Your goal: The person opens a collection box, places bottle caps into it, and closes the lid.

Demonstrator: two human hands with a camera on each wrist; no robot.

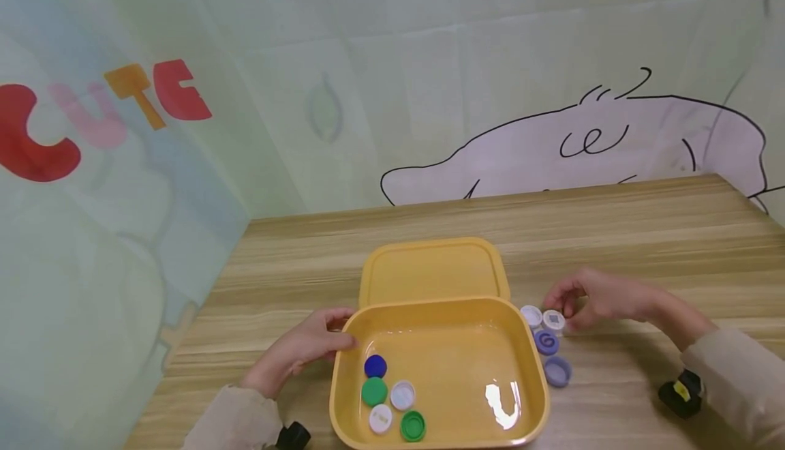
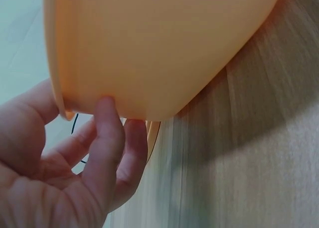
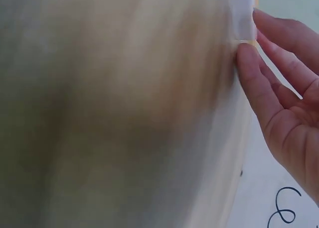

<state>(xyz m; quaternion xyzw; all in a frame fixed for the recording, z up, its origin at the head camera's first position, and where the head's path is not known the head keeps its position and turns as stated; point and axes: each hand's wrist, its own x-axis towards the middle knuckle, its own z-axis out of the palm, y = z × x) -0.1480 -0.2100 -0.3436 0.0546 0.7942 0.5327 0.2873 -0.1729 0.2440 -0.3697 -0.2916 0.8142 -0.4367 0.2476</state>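
Note:
My left hand grips the left rim of a yellow plastic box, thumb at the rim and fingers against the outer wall in the left wrist view. Inside the box, toward the left, lie a dark blue bottle cap, two green caps and two white caps. To the right of the box, my right hand holds a white bottle cap with a printed square on top, between thumb and fingers. Beside it are another white cap, a purple-blue cap with a swirl and an upturned purple-blue cap.
Behind the box lies a yellow lid-like piece, partly hidden by the box's rear rim. Everything stands on a wood-grain table. A printed cloth hangs behind and to the left of the table.

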